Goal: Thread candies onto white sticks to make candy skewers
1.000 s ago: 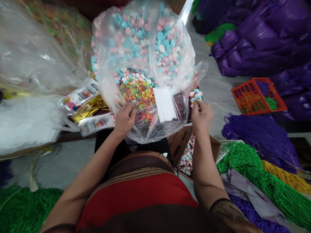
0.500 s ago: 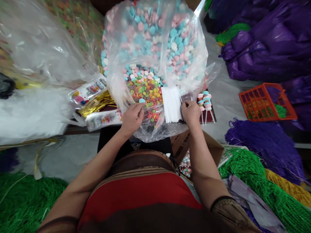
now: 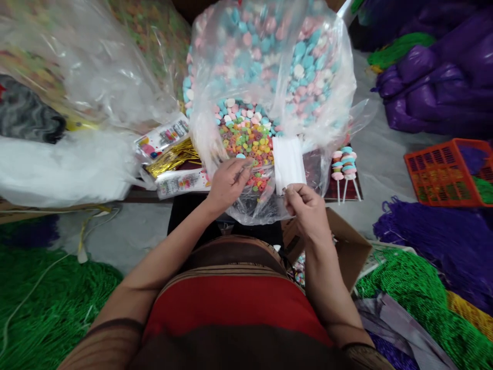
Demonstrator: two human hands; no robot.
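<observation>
My left hand (image 3: 230, 184) is over the near left edge of a pile of colourful ring candies (image 3: 248, 141). Its fingers are curled towards the thumb, and whatever is between them is hidden. A blue candy disc (image 3: 241, 155) shows just beyond these fingers. My right hand (image 3: 308, 208) is closed in a pinch at the near end of a bundle of thin white sticks (image 3: 288, 162); I cannot make out what the fingertips hold. Right of it, finished-looking candy skewers (image 3: 348, 164) lie on the table's right end, pink, blue and brown pieces threaded on white sticks.
A big clear bag (image 3: 246, 51) of pink, blue and white candies stands behind the pile. At left lie printed packets (image 3: 181, 182), gold ties (image 3: 173, 159) and white plastic (image 3: 69, 169). An open cardboard box (image 3: 348, 246) stands below; an orange basket (image 3: 435, 169) is at right.
My right hand has moved from the right side of the white sticks to their near end. My left hand has shifted slightly over the ring candies. The whole view has swung left.
</observation>
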